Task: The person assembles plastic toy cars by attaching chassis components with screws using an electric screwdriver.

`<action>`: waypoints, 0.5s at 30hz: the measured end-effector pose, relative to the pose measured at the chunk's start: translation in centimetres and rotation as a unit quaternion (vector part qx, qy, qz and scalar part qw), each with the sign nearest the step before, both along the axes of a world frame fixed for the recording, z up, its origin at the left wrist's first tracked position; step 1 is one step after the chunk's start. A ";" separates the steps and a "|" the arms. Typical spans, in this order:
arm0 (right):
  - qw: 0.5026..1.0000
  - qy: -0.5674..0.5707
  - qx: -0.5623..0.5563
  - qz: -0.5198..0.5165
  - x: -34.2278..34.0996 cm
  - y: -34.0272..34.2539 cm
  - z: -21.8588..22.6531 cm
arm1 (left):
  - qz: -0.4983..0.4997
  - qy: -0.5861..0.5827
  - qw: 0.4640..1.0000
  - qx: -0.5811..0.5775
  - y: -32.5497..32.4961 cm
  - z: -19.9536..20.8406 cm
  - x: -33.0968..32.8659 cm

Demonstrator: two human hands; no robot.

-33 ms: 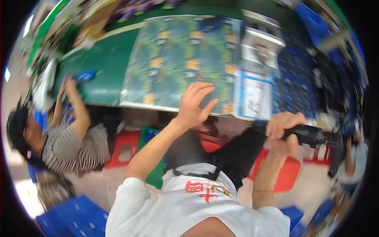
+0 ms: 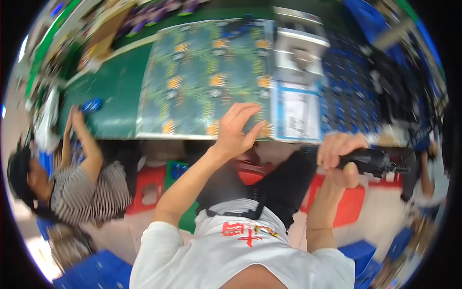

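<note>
L hand (image 2: 239, 126) at patterned mat's (image 2: 192, 110) near edge, fingers apart, nothing held; R hand (image 2: 340, 150) clamped on black tool (image 2: 366, 163), which juts right (prob. a driver): likely stiff, hefty-ish, best gripped mid-body.

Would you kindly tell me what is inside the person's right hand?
The right hand grips a black tool; its body and narrower end show on the picture's right. The part inside the grip is covered and cannot be seen.

Head-worn fisheye, facing down, white shirt (image 2: 202, 262) closest, left hand (image 2: 237, 129) and right hand (image 2: 338, 150) farther, table (image 2: 115, 107) beyond
</note>
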State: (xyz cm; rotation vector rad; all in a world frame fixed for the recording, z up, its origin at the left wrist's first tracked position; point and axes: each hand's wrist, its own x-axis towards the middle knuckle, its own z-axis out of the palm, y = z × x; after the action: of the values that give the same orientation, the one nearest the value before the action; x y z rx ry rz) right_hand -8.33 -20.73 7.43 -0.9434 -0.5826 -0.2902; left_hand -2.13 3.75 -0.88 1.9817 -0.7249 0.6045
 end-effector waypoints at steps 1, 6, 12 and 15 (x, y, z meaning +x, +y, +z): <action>1.000 -0.013 -0.002 -0.004 -0.7 -1.2 0.3 | -0.030 0.055 0.998 -0.024 -3.3 0.3 0.4; 0.998 -0.057 -0.010 -0.041 -4.5 -6.4 1.3 | -0.047 0.192 0.980 -0.016 -17.4 1.1 3.9; 0.992 0.014 0.030 -0.124 -7.0 -8.9 2.2 | 0.006 0.283 0.952 0.115 -22.0 2.1 5.3; 0.994 -0.006 0.002 -0.113 -6.6 -9.9 1.7 | -0.089 0.378 0.917 -0.093 -22.0 0.6 5.4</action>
State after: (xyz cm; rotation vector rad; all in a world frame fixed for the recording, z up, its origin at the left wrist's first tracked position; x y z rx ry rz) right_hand -14.96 -30.65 9.16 -1.0052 -0.4858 -0.5000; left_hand 3.27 -18.21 -0.31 1.7450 -0.3353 -0.2118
